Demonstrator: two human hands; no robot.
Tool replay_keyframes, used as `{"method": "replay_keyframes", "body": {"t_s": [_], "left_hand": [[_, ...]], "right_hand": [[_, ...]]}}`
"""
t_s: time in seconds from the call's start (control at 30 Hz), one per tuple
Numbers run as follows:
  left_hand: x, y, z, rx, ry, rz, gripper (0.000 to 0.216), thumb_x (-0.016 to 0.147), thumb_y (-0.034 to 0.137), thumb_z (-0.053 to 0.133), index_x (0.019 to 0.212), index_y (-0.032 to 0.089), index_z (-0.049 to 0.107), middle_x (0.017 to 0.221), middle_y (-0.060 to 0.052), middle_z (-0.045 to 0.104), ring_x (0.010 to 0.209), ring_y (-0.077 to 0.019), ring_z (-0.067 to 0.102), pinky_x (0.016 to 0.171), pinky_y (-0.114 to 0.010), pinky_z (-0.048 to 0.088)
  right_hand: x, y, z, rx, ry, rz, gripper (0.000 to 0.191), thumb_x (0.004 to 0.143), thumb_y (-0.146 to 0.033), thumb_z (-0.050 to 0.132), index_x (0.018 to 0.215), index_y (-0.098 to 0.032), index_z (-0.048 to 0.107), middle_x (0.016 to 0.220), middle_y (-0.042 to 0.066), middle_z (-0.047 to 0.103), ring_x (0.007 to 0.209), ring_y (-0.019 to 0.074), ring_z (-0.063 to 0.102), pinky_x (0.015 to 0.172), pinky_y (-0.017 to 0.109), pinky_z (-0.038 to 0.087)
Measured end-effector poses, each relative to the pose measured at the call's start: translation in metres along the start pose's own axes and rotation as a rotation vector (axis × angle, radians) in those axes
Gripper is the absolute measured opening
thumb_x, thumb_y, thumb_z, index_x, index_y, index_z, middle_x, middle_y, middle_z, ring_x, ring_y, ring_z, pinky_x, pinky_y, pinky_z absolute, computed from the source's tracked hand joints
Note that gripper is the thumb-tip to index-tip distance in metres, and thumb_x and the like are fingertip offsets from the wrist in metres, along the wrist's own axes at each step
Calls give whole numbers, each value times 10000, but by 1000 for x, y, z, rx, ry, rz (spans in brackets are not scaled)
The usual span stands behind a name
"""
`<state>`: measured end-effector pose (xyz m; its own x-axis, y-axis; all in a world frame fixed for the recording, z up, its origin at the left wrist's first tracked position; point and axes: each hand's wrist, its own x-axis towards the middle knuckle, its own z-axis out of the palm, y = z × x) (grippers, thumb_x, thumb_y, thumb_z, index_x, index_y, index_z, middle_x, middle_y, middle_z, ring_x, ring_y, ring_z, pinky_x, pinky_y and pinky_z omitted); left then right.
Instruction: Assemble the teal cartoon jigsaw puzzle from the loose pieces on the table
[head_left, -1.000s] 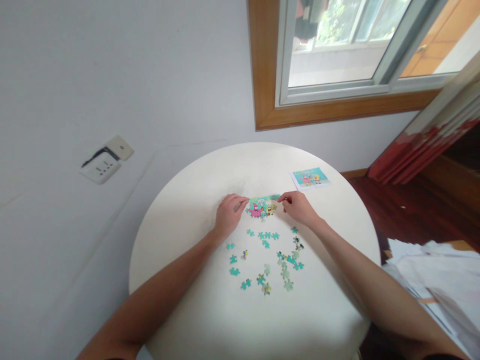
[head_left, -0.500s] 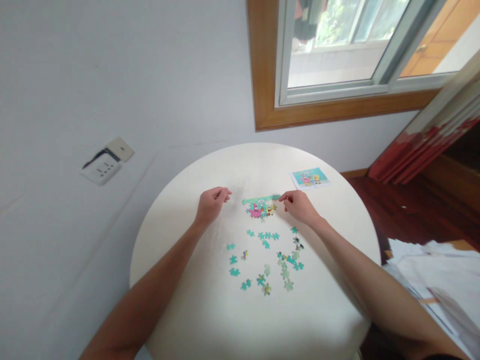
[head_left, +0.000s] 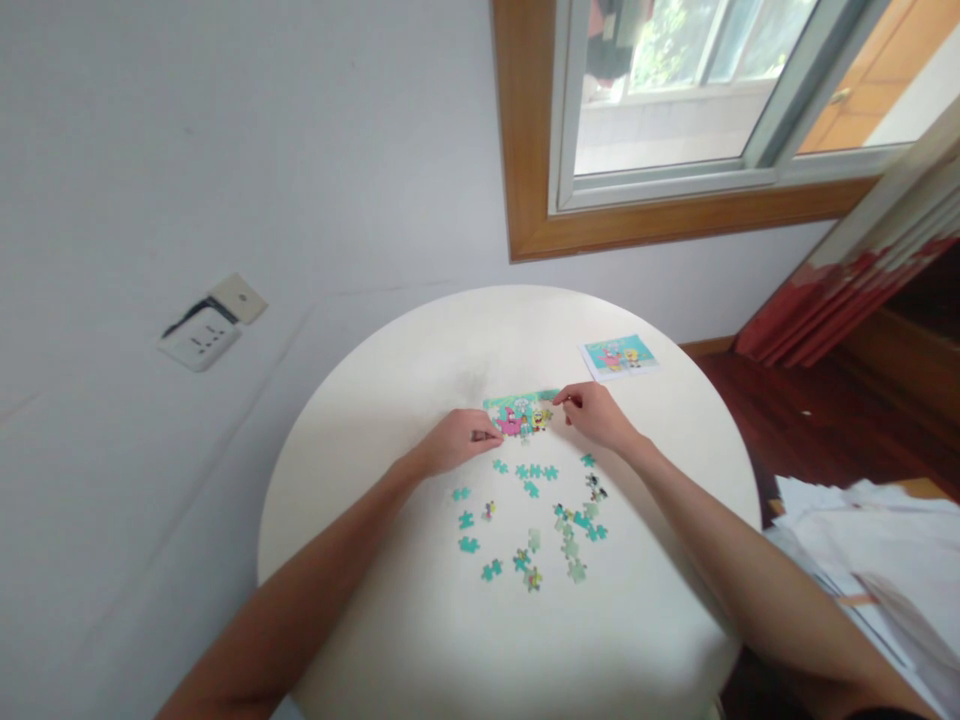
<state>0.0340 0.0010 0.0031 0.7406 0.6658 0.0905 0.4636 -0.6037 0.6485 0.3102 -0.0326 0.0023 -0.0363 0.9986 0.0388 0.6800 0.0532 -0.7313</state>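
Observation:
A partly joined jigsaw puzzle point(head_left: 523, 413) with pink and yellow cartoon figures lies flat on the white round table point(head_left: 420, 640). At its lower left edge, my left hand point(head_left: 463, 440) is closed, thumb and fingertips touching the puzzle. My right hand point(head_left: 594, 414) is pinched at the upper right corner, its fingertips on a green puzzle piece point(head_left: 550, 395) there. Whether that piece is joined to the others I cannot tell. Nearer to me lie several loose puzzle pieces point(head_left: 535, 471), mostly teal, some pale green or multicoloured.
Behind my right hand lies a picture card point(head_left: 621, 355) with the same figures. A wall with a socket point(head_left: 201, 338) borders the table on the left. Papers point(head_left: 862, 550) are piled at the right, beyond the table edge. A window point(head_left: 667, 100) is at the back.
My left hand has come right and toward me, from beside the puzzle to its lower left edge. The right hand has stayed almost still at the upper right corner.

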Motion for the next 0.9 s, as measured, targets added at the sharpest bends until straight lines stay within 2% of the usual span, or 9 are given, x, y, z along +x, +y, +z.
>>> {"method": "replay_keyframes", "body": {"t_s": [0.17,0.33,0.53,0.7,0.9], "left_hand": [[1,4,8,-19,-86,101,213,923,350,637,911,186,771,875,-47,729,783,-146,640,733,-245,460],[-1,11,15,59,-48,192,184,906,356,672,929,205,776,969,-54,730,941,-186,646,863,-282,465],[-2,19,18,122,-103,225,198,856,371,732,974,218,775,976,-54,702,955,-206,638,917,-318,461],[-2,22,19,124,-137,234,160,870,327,718,964,210,773,961,-51,682,970,-211,633,935,-326,459],[-1,23,20,128,-165,223,189,904,355,673,1009,228,766,980,-54,683,1010,-224,631,961,-335,457]], "right_hand": [[1,1,1,-7,5,-9,310,779,-94,484,908,-157,759,622,26,692,588,148,614,602,244,411],[0,0,0,-16,23,4,307,783,-91,487,905,-157,761,648,30,699,600,148,615,603,243,408],[1,-1,-1,-27,2,20,306,790,-88,494,922,-158,761,640,26,695,595,148,607,606,245,408],[1,-2,-1,-42,-2,28,306,792,-89,502,929,-165,765,669,29,707,593,144,601,616,248,413],[0,-2,-2,-29,6,27,305,799,-87,499,926,-161,766,671,35,706,596,144,606,600,243,409]]}}
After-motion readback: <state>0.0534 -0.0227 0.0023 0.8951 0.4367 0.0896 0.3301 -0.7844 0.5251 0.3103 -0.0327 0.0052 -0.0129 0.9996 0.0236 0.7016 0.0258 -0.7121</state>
